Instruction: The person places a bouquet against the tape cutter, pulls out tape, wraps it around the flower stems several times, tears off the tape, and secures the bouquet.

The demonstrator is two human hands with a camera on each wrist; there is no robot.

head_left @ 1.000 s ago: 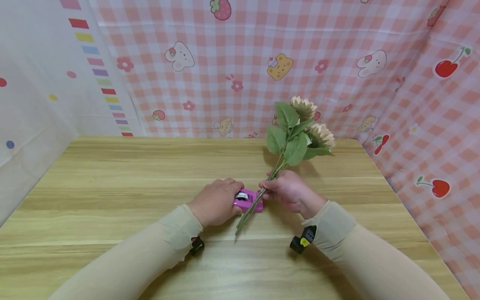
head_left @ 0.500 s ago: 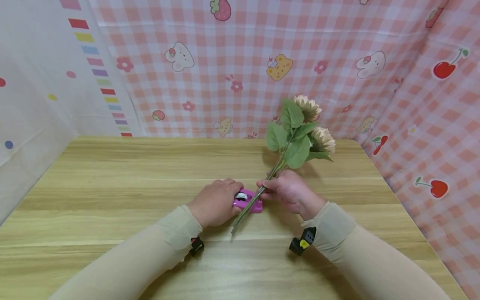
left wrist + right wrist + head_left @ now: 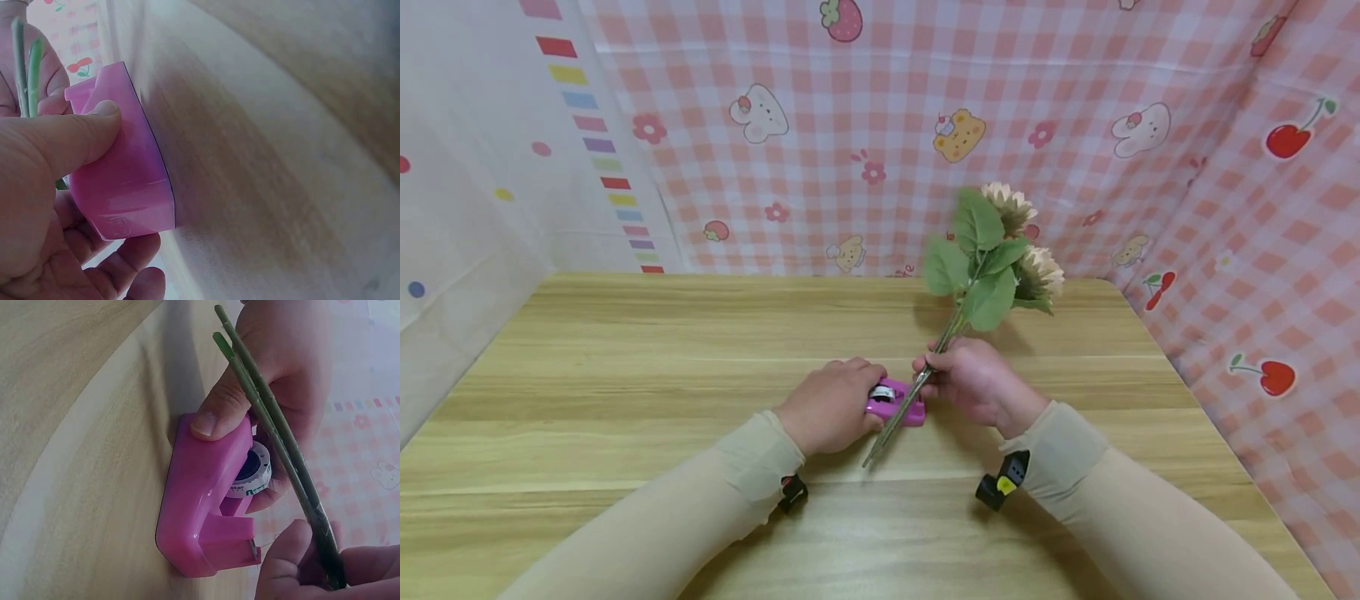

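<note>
On the table, a pink tape dispenser (image 3: 206, 487) holds a small tape roll (image 3: 253, 486) with a printed label. My left hand (image 3: 831, 406) grips its rear end, the thumb pressed on one side in the left wrist view. Two pale cream flowers (image 3: 1041, 271) with green leaves (image 3: 988, 300) lean to the upper right in the head view. Their thin green stems (image 3: 281, 434) are pinched between the thumb and fingers of my right hand (image 3: 981, 383), crossing above the dispenser's front end. A shiny patch shows on the stems near the right fingertips; whether it is tape is hard to tell.
The wooden table (image 3: 647, 358) extends around both hands. Behind it hangs a pink checked cloth (image 3: 820, 108), and a similar cloth (image 3: 1225, 283) covers the right side. A white dotted sheet (image 3: 467, 167) hangs at the left.
The flower heads swing a little right, then back up and left, as the stems turn in my right fingers. The stem ends shift slightly left. My left hand and the tape dispenser stay still.
</note>
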